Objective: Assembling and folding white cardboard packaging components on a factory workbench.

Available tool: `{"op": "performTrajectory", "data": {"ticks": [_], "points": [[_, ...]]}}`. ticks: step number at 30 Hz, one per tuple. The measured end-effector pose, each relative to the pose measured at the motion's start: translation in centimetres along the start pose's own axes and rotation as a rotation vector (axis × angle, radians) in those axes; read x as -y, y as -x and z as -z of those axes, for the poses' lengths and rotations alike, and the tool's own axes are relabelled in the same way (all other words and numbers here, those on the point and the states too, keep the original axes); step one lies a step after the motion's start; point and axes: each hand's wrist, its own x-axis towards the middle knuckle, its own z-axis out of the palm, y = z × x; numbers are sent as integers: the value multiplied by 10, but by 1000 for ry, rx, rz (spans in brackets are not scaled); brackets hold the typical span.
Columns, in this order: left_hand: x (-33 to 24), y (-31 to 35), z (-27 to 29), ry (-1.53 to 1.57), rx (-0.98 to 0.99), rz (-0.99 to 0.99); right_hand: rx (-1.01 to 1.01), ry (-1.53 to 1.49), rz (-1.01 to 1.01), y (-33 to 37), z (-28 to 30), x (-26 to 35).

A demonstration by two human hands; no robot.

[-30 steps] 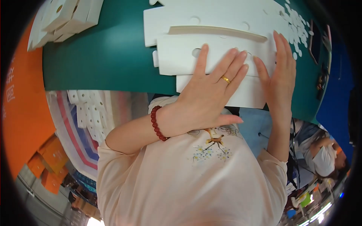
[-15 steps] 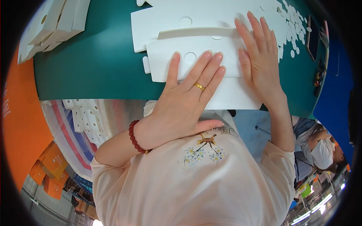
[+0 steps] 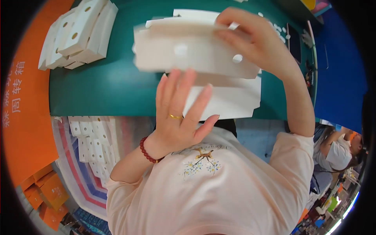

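My right hand (image 3: 260, 41) pinches the far edge of a white cardboard box blank (image 3: 156, 51) and holds it up, tilted, above the table. The blank is blurred by motion and has two round holes. My left hand (image 3: 176, 102), a gold ring on one finger, is spread with its fingertips at the blank's near edge; whether they touch it I cannot tell. Under the raised blank lies more flat white cardboard (image 3: 231, 100), reaching the table's near edge. The raised blank hides much of it.
Folded white boxes (image 3: 78, 35) with round holes are stacked at the far left of the green table (image 3: 98, 94). Small white discs (image 3: 282, 35) and a dark phone (image 3: 293, 43) lie at right. Below the left edge, a striped bag (image 3: 74, 156) holds several white boxes.
Both hands lay flat on the cardboard before. The right hand has now lifted a blank off the table. My left hand has drawn back toward me, and the view has shifted.
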Motion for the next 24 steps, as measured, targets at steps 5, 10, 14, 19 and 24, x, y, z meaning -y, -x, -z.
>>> {"op": "performTrajectory", "data": {"ticks": [5, 10, 14, 19, 24], "points": [[10, -56, -30, 44, -227, 14, -515, -625, -279, 5, 26, 18], [28, -94, -20, -171, -308, -99, -861, -1013, -246, 35, -9, 22], [59, -87, -9, -198, -160, -166, -623, -1386, -290, 85, -26, 6], [88, -76, -11, -167, 87, -297, -377, -1309, -568, 127, -42, -21], [102, -65, -7, 230, 263, -247, -389, 195, -164, 163, -40, -33]]}}
